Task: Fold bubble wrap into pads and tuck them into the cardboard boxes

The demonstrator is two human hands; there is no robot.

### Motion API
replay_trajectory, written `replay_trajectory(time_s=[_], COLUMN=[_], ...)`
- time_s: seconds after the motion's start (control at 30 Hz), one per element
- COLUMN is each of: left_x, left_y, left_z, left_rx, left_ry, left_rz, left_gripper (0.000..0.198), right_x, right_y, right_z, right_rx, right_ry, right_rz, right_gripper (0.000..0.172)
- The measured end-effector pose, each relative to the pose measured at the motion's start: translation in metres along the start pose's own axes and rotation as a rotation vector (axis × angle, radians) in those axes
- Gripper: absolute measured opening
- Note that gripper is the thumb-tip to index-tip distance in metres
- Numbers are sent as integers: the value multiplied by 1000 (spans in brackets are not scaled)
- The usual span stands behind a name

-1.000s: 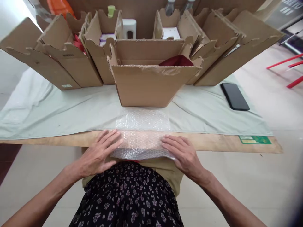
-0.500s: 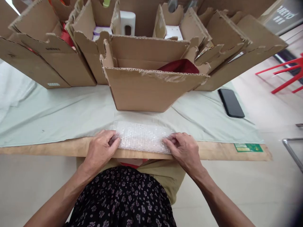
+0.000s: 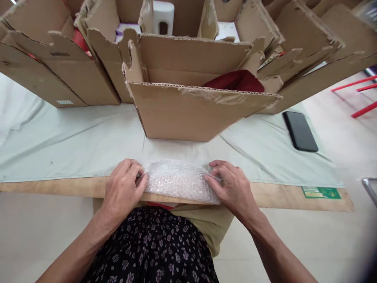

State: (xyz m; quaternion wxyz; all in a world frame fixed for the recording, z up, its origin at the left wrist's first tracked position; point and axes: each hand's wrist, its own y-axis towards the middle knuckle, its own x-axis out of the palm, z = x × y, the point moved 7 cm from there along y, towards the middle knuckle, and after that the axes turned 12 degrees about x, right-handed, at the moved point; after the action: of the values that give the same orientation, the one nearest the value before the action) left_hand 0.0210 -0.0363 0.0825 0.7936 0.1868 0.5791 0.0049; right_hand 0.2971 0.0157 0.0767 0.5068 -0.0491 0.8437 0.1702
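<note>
A clear sheet of bubble wrap (image 3: 179,179) lies across the front edge of the table, its middle bowed slightly upward. At its left end, my left hand (image 3: 125,184) pinches the edge between thumb and fingers. My right hand (image 3: 231,186) has the right end between thumb and curled fingers. Just beyond the wrap stands a cardboard box (image 3: 188,112), open at the top, with a dark red item (image 3: 235,81) showing inside it.
More open cardboard bins (image 3: 85,78) line the back, one beside a white plastic object (image 3: 163,17). A black phone (image 3: 300,131) lies on the pale green cloth (image 3: 70,145) at right. The table's wooden edge (image 3: 279,194) bears a green sticker (image 3: 321,192). Red stool legs (image 3: 365,110) stand at far right.
The bubble wrap has come slightly nearer me and its upper edge now bows up in the middle. Both hands remain at its ends. The view has shifted a little.
</note>
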Motion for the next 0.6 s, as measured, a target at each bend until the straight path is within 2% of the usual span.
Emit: replay_trajectory(time_s=[0.1, 0.17, 0.3, 0.37, 0.5, 0.6], left_x=[-11, -15, -14, -15, -14, -1], left_y=[-5, -9, -5, 9, 54, 81], left_z=[4, 4, -1, 0, 18, 34], left_rx=[60, 85, 46, 76, 272, 353], left_ry=[-15, -50, -130, -147, -89, -14], left_rz=[118, 146, 72, 92, 231, 224], left_gripper=[8, 7, 8, 7, 7, 11], right_x=[-9, -13, -12, -8, 1, 14], right_y=[-15, -26, -50, -64, -95, -114], right_z=[-4, -5, -7, -7, -5, -5], right_rx=[116, 203, 354, 447, 641, 751], right_ry=[194, 322, 524, 616, 782, 874], right_rz=[-51, -75, -82, -30, 183, 265], right_gripper=[11, 8, 37, 41, 43, 48])
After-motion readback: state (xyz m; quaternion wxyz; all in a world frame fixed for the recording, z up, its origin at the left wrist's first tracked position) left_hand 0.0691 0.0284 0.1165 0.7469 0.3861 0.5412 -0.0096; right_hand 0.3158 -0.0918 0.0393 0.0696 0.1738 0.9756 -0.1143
